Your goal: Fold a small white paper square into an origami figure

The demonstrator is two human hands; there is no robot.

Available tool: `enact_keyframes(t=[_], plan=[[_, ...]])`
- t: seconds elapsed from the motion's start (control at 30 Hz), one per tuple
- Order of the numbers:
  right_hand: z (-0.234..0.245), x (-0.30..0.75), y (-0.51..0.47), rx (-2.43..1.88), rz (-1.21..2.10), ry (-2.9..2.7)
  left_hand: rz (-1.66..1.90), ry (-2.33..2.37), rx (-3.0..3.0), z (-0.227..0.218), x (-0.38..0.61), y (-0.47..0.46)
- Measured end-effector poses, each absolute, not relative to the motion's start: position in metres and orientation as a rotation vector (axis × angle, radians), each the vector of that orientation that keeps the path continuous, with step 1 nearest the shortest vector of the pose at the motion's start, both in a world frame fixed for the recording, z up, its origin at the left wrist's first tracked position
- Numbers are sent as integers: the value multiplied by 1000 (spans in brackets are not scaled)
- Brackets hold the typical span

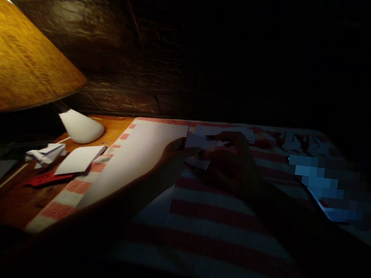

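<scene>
A small piece of white paper (pixel 200 141) is held up over the striped cloth, between both hands. My left hand (pixel 175 150) grips it at its left and lower edge, thumb lying across it. On the other side, my right hand (pixel 236 165) has its fingers closed at the paper's right edge, deep in shadow. A dark pointed tip shows by its index finger; I cannot tell whether it is a nail or a thin tool. Below my left hand lies a large white sheet (pixel 143 156). Another white paper (pixel 244 133) rests behind my right hand.
A lamp with a yellow shade (pixel 23 58) and white base (pixel 82 127) stands at left. Near it are folded paper (pixel 45 154), a white paper stack (pixel 81 159) and a red cutter-like tool (pixel 48 179). Folded paper shapes (pixel 292 141) and a lit, blurred-out screen (pixel 330 191) lie right.
</scene>
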State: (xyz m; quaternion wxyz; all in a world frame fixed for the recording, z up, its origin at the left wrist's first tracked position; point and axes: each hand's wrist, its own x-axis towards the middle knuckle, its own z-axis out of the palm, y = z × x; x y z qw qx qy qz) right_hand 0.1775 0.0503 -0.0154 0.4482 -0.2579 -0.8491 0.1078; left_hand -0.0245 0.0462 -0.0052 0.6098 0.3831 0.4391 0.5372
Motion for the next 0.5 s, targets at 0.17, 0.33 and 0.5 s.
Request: enact_keyframes(t=[0.17,0.33,0.5], plan=[[-16,178,52,-639,241,-2110,1228,981,884,-3,-24,43],[-15,177,51,-689,289,-2051,1218,931,872,-5,-21,45],[-16,176,53,-695,318,-1999,1213,950,889,-4,-17,46]])
